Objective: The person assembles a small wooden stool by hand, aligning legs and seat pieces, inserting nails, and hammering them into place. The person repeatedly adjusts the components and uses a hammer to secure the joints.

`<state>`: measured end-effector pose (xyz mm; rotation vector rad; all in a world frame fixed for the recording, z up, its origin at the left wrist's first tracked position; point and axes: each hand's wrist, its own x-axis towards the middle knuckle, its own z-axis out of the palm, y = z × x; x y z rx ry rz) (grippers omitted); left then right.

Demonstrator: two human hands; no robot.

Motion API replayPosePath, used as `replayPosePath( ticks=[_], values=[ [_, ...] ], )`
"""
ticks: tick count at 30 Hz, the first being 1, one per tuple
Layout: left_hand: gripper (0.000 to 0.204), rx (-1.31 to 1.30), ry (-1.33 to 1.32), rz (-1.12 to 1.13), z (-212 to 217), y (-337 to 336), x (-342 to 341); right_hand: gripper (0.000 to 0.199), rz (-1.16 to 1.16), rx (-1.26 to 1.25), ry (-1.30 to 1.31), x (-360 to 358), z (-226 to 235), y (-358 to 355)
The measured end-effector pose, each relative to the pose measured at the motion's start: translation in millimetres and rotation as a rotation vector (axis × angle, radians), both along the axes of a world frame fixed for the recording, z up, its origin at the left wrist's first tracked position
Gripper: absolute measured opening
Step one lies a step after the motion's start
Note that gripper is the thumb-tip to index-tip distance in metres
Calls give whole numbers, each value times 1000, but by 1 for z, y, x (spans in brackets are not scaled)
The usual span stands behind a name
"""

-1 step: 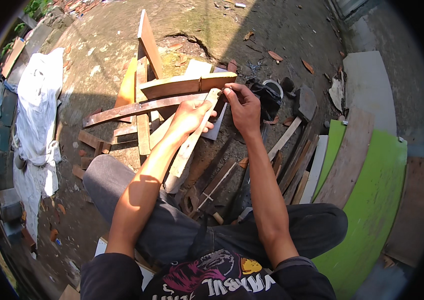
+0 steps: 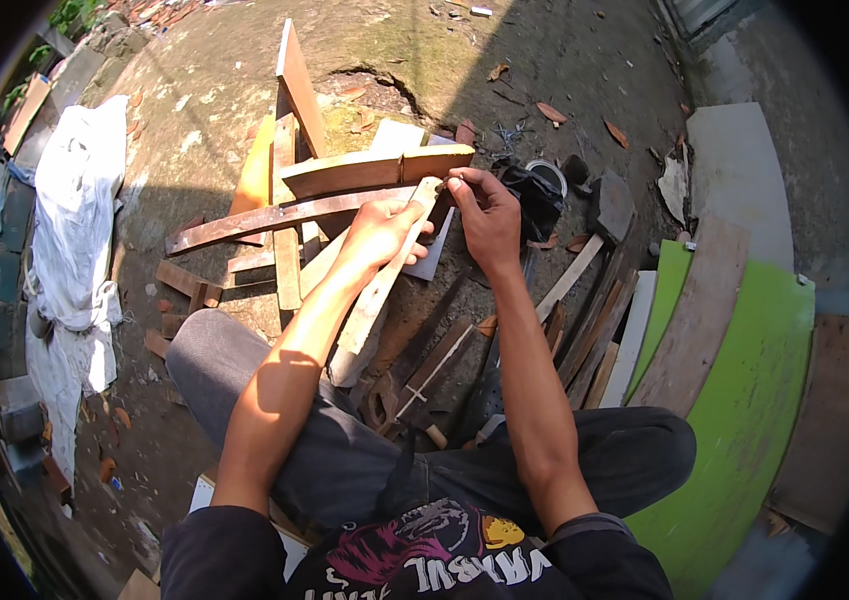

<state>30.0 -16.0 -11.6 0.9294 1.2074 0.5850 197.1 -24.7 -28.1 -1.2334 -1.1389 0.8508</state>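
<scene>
My left hand (image 2: 383, 232) is closed round a narrow, pale wooden strip (image 2: 373, 302), which slants from near my lap up and away to the right. Close to the strip's far end, thumb and forefinger of my right hand (image 2: 490, 218) pinch a small dark piece (image 2: 443, 186), too small to name. It sits right beside the strip's edge; whether the two touch is unclear. Just beyond both hands lies a thick, reddish-brown board (image 2: 345, 175) with a dark line across it. A longer dark wooden strip (image 2: 245, 222) passes under it, partly hidden by my left hand.
A hammer with a heavy head (image 2: 612, 207) and a black bag (image 2: 533, 200) lie right of my hands. Several wood offcuts and a handsaw (image 2: 382, 408) are before my lap. A green board (image 2: 745, 400) lies at right, a white cloth (image 2: 75, 230) at left.
</scene>
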Motion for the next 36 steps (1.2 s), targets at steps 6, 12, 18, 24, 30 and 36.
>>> replayPosePath(
  ticks=[6,12,18,24,30,36],
  values=[
    [38,0,9,-13,2,2,1,19,-31,7,-47,3,-4,-3],
    [39,-40,32,8,6,2,0,16,-204,-24,276,15,-6,-2],
    [37,13,64,-13,11,0,0,16,-140,-122,464,17,-9,-2],
    [38,18,88,-12,9,-1,6,16,-96,-151,492,8,-19,-2],
    [36,29,87,41,14,-5,11,18,-81,-128,432,6,-24,-3],
    [38,7,63,18,16,-5,12,19,-68,-3,229,1,-16,-8]
  ],
)
